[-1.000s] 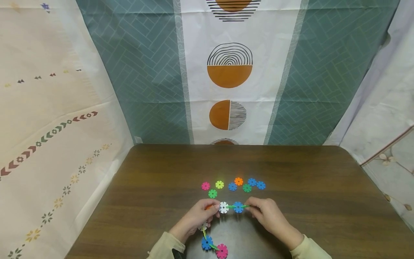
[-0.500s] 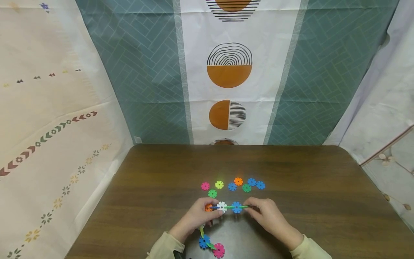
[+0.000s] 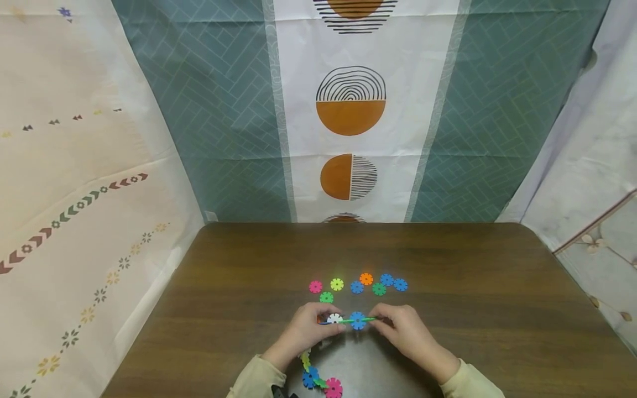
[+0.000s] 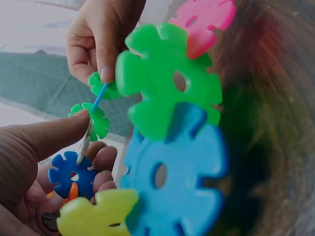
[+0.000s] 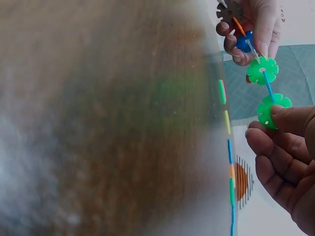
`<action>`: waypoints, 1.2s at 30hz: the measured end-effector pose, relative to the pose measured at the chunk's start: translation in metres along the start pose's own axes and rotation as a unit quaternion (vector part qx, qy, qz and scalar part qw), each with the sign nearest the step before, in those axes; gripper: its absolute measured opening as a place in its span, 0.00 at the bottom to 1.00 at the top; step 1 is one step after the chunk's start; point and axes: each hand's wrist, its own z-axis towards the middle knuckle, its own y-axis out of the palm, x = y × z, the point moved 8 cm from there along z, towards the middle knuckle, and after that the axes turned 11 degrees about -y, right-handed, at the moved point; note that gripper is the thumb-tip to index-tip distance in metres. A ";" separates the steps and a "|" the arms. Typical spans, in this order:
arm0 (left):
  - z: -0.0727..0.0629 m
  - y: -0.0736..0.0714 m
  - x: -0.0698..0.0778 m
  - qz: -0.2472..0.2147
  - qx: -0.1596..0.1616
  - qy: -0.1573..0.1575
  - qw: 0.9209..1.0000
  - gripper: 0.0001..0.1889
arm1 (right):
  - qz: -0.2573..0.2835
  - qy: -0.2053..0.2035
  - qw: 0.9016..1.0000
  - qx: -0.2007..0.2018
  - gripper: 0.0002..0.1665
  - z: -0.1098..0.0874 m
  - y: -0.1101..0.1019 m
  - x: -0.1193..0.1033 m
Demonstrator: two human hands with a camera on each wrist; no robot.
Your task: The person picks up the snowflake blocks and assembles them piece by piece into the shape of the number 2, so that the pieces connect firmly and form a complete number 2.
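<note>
Notched plastic discs slotted edge to edge form a chain between my hands above the table. My left hand (image 3: 308,330) pinches the white disc (image 3: 335,318), its thumb in front. To the right of that sits a blue disc (image 3: 358,320) between two green ones seen edge-on. My right hand (image 3: 404,330) pinches the end green disc (image 5: 266,117) between thumb and fingers. Past my left palm, the chain hangs down through a yellow disc (image 4: 101,212), another blue disc (image 3: 311,377) and a green disc (image 4: 170,81) to a pink disc (image 3: 333,388). The left fingers hide part of it.
Several loose discs lie on the brown table (image 3: 473,276) beyond my hands, among them a pink one (image 3: 316,286), a yellow one (image 3: 337,284), an orange one (image 3: 366,279) and a dark green one (image 3: 379,289). A patterned cloth (image 3: 239,110) hangs behind the table.
My left thumb has shifted onto the white disc. The held stretch of chain has moved slightly left and tilted, and the right hand has come a little left. The hanging end has swung left.
</note>
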 end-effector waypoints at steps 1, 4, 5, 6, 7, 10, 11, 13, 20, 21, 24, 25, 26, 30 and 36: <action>0.001 0.000 0.000 0.004 -0.001 0.000 1.000 0.16 | 0.002 0.001 1.000 -0.001 0.08 0.000 0.001 0.000; 0.002 0.002 0.002 0.019 -0.001 0.008 1.000 0.15 | 0.006 0.004 1.000 -0.003 0.08 0.000 0.002 0.001; 0.002 0.003 0.003 0.024 -0.003 0.012 1.000 0.15 | 0.008 0.004 1.000 -0.002 0.09 0.000 0.003 0.001; 0.002 0.003 0.004 0.030 -0.004 0.015 0.999 0.14 | 0.010 0.003 1.000 -0.002 0.09 0.000 0.003 0.001; 0.002 0.004 0.006 0.038 -0.005 0.017 0.999 0.14 | 0.011 0.004 1.000 -0.001 0.09 0.000 0.004 0.001; 0.003 0.008 0.010 0.052 -0.017 0.021 0.998 0.16 | 0.008 0.000 1.000 -0.001 0.09 0.001 0.005 -0.001; 0.003 0.010 0.011 0.058 -0.020 0.022 0.998 0.16 | 0.005 -0.001 1.000 -0.001 0.09 0.002 0.005 -0.002; 0.003 0.013 0.013 0.068 -0.027 0.026 0.997 0.17 | 0.000 -0.001 1.000 -0.001 0.09 0.003 0.006 -0.004; 0.003 0.019 0.018 0.074 -0.040 0.046 0.995 0.20 | -0.002 -0.007 1.000 -0.015 0.08 0.008 0.007 -0.004; 0.003 0.019 0.017 0.068 -0.043 0.045 0.996 0.21 | 0.001 -0.007 1.000 -0.022 0.08 0.008 0.007 -0.003; 0.003 0.017 0.017 0.057 -0.043 0.046 0.996 0.20 | 0.001 0.006 0.999 -0.045 0.09 0.011 0.004 0.004; 0.002 0.016 0.017 0.052 -0.043 0.046 0.997 0.20 | -0.006 0.015 0.999 -0.051 0.10 0.012 0.002 0.008; 0.002 0.015 0.017 0.050 -0.043 0.047 0.997 0.20 | -0.017 0.025 0.998 -0.056 0.10 0.013 0.000 0.012; 0.001 0.012 0.016 0.062 -0.033 0.054 0.996 0.20 | -0.099 0.073 0.990 -0.063 0.13 0.020 -0.010 0.033; -0.002 0.014 0.016 0.069 -0.030 0.065 0.995 0.20 | -0.168 0.118 0.975 -0.088 0.22 0.027 -0.010 0.053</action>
